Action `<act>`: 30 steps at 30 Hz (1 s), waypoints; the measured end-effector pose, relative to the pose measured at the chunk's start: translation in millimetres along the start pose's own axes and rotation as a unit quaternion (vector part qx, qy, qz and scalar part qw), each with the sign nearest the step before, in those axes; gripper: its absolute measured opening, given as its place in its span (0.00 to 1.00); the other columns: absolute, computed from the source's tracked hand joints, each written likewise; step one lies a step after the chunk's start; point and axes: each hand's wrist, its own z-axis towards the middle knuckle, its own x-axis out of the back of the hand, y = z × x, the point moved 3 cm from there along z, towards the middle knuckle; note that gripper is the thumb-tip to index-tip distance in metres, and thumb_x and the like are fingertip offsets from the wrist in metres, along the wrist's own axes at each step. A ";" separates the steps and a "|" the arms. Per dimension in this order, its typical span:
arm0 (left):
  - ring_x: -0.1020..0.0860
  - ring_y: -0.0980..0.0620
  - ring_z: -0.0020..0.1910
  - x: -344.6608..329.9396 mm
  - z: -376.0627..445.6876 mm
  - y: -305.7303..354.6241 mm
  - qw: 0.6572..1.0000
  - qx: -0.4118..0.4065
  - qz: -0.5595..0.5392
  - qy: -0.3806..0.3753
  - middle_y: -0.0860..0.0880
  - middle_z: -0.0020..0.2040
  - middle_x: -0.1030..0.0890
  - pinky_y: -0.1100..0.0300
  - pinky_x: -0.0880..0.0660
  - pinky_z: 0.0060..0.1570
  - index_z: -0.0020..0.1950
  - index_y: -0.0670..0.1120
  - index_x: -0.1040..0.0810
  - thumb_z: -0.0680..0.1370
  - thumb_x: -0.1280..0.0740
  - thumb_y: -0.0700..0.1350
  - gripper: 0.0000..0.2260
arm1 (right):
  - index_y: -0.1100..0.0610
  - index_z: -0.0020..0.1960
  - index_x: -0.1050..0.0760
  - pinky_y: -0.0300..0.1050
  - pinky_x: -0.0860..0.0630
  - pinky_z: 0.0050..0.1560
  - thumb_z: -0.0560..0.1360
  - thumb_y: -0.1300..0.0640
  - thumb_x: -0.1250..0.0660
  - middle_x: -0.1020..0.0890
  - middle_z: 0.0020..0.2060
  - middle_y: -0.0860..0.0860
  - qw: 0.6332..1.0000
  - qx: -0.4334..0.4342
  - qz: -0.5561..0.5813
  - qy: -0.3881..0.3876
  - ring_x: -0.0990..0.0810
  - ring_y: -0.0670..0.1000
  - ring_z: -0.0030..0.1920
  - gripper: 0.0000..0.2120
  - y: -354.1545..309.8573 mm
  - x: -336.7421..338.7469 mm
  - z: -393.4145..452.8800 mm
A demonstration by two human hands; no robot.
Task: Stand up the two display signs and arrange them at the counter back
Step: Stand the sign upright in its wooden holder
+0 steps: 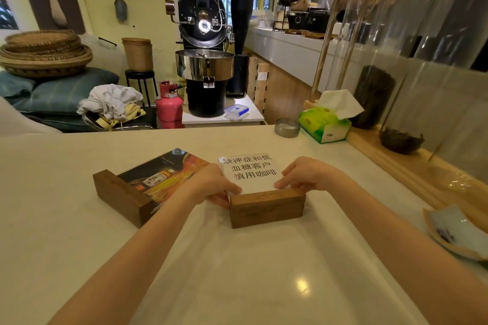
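Note:
Two display signs lie flat on the pale counter (237, 272). The white sign (249, 170) carries black printed characters and ends in a wooden base block (266, 208) turned toward me. My left hand (214, 185) grips its left edge just above the block. On the opposite edge, my right hand (303, 174) holds the panel. To the left lies the picture sign (163, 174), dark with orange artwork, its wooden base (118, 196) angled to the near left. Neither hand touches it.
At the counter's far right stand a green tissue box (326, 125) and a small metal ashtray (287, 127). A wooden rail (412, 166) with glass jars runs along the right side. A ceramic dish (456, 232) sits at the right edge. Beyond the counter stands a black coffee roaster (204, 42).

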 end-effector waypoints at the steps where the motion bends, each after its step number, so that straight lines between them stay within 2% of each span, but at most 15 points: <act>1: 0.20 0.52 0.29 1.2 -1.6 0.9 1.000 0.004 -0.001 -0.002 0.47 0.39 0.21 0.63 0.23 0.22 0.38 0.42 0.26 0.68 0.28 0.36 0.07 | 0.60 0.57 0.26 0.37 0.27 0.28 0.62 0.53 0.24 0.22 0.43 0.52 1.000 0.004 0.001 0.005 0.24 0.49 0.39 0.27 -0.4 -0.2 -0.4; 3: 0.21 0.52 0.33 3.0 -3.2 4.0 1.000 0.001 -0.002 0.000 0.49 0.39 0.23 0.62 0.23 0.24 0.45 0.42 0.28 0.67 0.28 0.35 0.11 | 0.60 0.59 0.27 0.38 0.26 0.29 0.62 0.54 0.24 0.22 0.45 0.52 1.000 0.016 0.013 0.022 0.23 0.50 0.41 0.28 -1.0 -0.8 -0.6; 4: 0.21 0.51 0.36 3.7 -3.5 6.3 1.000 -0.004 0.003 0.004 0.51 0.40 0.24 0.62 0.22 0.24 0.52 0.42 0.29 0.67 0.28 0.35 0.16 | 0.60 0.59 0.28 0.38 0.26 0.30 0.63 0.54 0.24 0.23 0.45 0.52 0.999 0.024 0.023 0.033 0.23 0.50 0.42 0.28 -1.2 -0.9 -0.9; 6: 0.21 0.51 0.37 5.2 -3.7 12.1 0.999 -0.018 0.024 0.023 0.52 0.40 0.26 0.61 0.22 0.24 0.64 0.41 0.34 0.67 0.28 0.36 0.27 | 0.59 0.59 0.29 0.38 0.26 0.28 0.62 0.55 0.24 0.23 0.44 0.51 0.996 0.042 0.047 0.060 0.23 0.50 0.41 0.28 -1.9 0.0 -2.2; 8: 0.22 0.51 0.37 6.9 -2.0 17.6 0.998 -0.040 0.025 0.041 0.51 0.40 0.26 0.62 0.24 0.21 0.69 0.41 0.40 0.67 0.28 0.35 0.34 | 0.59 0.59 0.30 0.38 0.27 0.27 0.62 0.55 0.24 0.24 0.45 0.51 0.991 0.062 0.079 0.085 0.22 0.51 0.42 0.29 -2.2 1.5 -4.1; 12: 0.24 0.53 0.36 10.3 -1.7 28.0 0.991 -0.096 0.042 0.080 0.52 0.39 0.25 0.63 0.24 0.20 0.67 0.45 0.35 0.68 0.29 0.35 0.30 | 0.58 0.57 0.30 0.38 0.27 0.25 0.61 0.55 0.23 0.23 0.41 0.49 0.974 0.125 0.135 0.131 0.22 0.48 0.38 0.28 -2.4 3.6 -7.7; 16: 0.25 0.48 0.43 12.0 -0.9 31.6 0.974 -0.159 0.075 0.141 0.54 0.40 0.29 0.61 0.24 0.24 0.70 0.48 0.40 0.68 0.29 0.36 0.34 | 0.53 0.51 0.31 0.45 0.22 0.34 0.62 0.56 0.24 0.21 0.43 0.50 0.953 0.181 0.156 0.188 0.21 0.51 0.42 0.22 -2.1 3.0 -10.6; 19: 0.22 0.51 0.40 12.1 -1.5 30.6 0.958 -0.212 0.084 0.176 0.54 0.42 0.28 0.60 0.23 0.26 0.71 0.50 0.43 0.68 0.29 0.37 0.37 | 0.53 0.52 0.31 0.50 0.20 0.42 0.64 0.56 0.25 0.21 0.48 0.53 0.936 0.217 0.164 0.223 0.21 0.53 0.45 0.21 -2.9 0.1 -12.4; 21: 0.22 0.53 0.38 12.1 -2.1 29.3 0.944 -0.243 0.094 0.203 0.52 0.43 0.26 0.55 0.20 0.32 0.71 0.51 0.42 0.68 0.28 0.38 0.36 | 0.55 0.56 0.31 0.49 0.20 0.44 0.65 0.57 0.26 0.21 0.49 0.53 0.926 0.238 0.172 0.238 0.21 0.53 0.45 0.23 -3.2 -3.0 -14.4; 23: 0.22 0.55 0.38 11.0 -2.9 27.9 0.933 -0.264 0.097 0.227 0.57 0.40 0.27 0.51 0.20 0.38 0.71 0.53 0.42 0.68 0.28 0.39 0.36 | 0.55 0.57 0.32 0.42 0.22 0.40 0.66 0.57 0.27 0.22 0.47 0.51 0.914 0.263 0.179 0.250 0.21 0.49 0.43 0.23 -3.1 -5.5 -17.8; 24: 0.23 0.56 0.38 10.0 -3.5 27.2 0.926 -0.274 0.100 0.238 0.59 0.39 0.29 0.52 0.20 0.38 0.71 0.53 0.43 0.68 0.28 0.39 0.36 | 0.54 0.56 0.32 0.38 0.23 0.37 0.66 0.57 0.27 0.22 0.45 0.48 0.909 0.274 0.177 0.260 0.22 0.47 0.42 0.22 -2.8 -6.4 -20.0; 26: 0.25 0.58 0.37 7.4 -5.7 25.9 0.911 -0.298 0.110 0.262 0.58 0.40 0.29 0.61 0.24 0.34 0.70 0.52 0.43 0.68 0.28 0.39 0.36 | 0.52 0.55 0.33 0.33 0.26 0.34 0.66 0.57 0.27 0.24 0.42 0.44 0.896 0.296 0.170 0.285 0.23 0.44 0.41 0.21 -1.5 -8.4 -24.1; 28: 0.26 0.60 0.36 4.6 -9.1 22.7 0.899 -0.315 0.115 0.281 0.56 0.43 0.29 0.69 0.32 0.31 0.70 0.52 0.43 0.68 0.28 0.40 0.36 | 0.52 0.54 0.34 0.32 0.26 0.33 0.66 0.57 0.28 0.25 0.42 0.43 0.885 0.312 0.169 0.302 0.23 0.44 0.41 0.21 0.3 -11.2 -27.7; 30: 0.26 0.60 0.36 1.7 -12.5 18.4 0.892 -0.331 0.111 0.287 0.54 0.45 0.28 0.71 0.34 0.31 0.70 0.50 0.42 0.68 0.29 0.40 0.34 | 0.54 0.55 0.34 0.33 0.25 0.34 0.67 0.57 0.28 0.24 0.45 0.45 0.877 0.321 0.172 0.312 0.22 0.47 0.42 0.21 2.0 -14.0 -30.9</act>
